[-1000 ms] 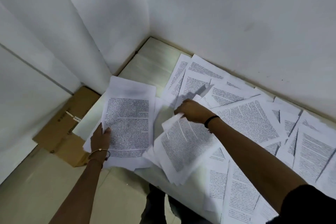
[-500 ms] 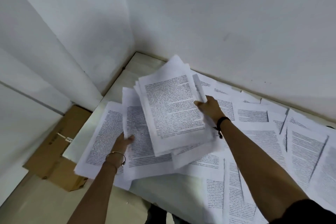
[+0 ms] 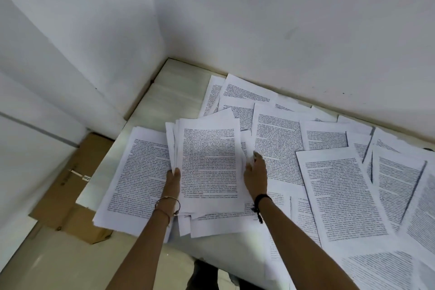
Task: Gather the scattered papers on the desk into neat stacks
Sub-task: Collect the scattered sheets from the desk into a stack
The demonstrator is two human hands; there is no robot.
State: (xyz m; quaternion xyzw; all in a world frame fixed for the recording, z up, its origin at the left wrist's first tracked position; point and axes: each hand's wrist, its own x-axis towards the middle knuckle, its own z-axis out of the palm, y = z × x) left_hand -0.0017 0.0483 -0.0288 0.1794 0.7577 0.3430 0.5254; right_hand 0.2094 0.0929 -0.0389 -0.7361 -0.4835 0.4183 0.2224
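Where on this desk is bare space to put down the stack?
The pale desk is bare in the far left corner, between both white walls and the printed paper sheets. Everything right of the held paper stack is crowded.

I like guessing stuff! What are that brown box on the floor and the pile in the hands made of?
The brown box looks like matte cardboard: dull tan, creased flaps. The pile looks like thin white printer paper: bending sheets, fanned edges, black printed text.

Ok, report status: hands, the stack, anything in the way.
Left hand and right hand grip the stack by its sides. Edges ragged, not squared. Loose sheets cover the desk to the right. Nothing blocking.
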